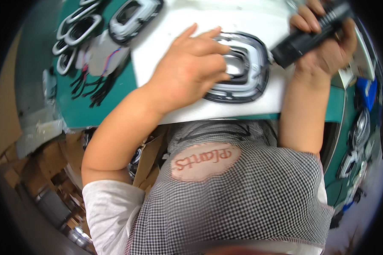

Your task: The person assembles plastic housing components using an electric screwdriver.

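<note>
My left hand (195,63) reaches over the left side of a rounded black-and-grey frame (257,72) with a shiny centre. Its fingers are spread; whether they press on the frame or hover just above it, I cannot tell. To the right, my right hand (321,51) grips a black electric screwdriver (300,44), tilted with its lower left end by the frame's right edge. A small metallic tip shows there, blurred. The frame lies on a white sheet (174,10) spread over the green table (72,112).
A similar frame (134,19) lies on the far left. Nearby are several grey-rimmed oval rings (83,29) and a bundle of dark wires (98,91). Cardboard boxes (51,157) stand below left. Coiled cable (361,129) and blue material (367,91) are at the right.
</note>
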A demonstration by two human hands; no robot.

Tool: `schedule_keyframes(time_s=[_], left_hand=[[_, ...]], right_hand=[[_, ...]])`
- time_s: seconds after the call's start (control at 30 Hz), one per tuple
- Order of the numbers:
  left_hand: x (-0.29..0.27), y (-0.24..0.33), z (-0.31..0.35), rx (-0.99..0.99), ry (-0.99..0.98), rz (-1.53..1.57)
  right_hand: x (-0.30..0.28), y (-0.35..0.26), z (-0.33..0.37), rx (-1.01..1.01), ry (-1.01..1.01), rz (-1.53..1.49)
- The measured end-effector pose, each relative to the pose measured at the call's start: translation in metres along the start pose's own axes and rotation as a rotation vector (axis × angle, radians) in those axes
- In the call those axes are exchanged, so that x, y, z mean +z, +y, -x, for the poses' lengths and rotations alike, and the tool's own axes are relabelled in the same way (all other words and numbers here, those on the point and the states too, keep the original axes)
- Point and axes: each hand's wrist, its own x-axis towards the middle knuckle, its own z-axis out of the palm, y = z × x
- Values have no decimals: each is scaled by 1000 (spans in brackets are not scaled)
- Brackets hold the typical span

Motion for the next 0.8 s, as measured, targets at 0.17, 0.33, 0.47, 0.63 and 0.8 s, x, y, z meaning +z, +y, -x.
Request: schedule_keyframes(time_s=[0.17, 0.33, 0.47, 0.63, 0.8], left_hand=[[-11, 5, 10, -58, 73, 15], [-63, -25, 45, -197, 384, -261], [-104, -56, 84, -703, 273, -500], [-110, -88, 105, -926, 89, -398], [-112, -84, 107, -924, 73, -492]], right_hand=[[16, 10, 2, 0, 82, 24], [15, 6, 3, 8, 91, 10], [18, 6, 2, 10, 78, 7], [20, 11, 1, 5, 123, 12], [15, 11, 1, 5, 89, 23]])
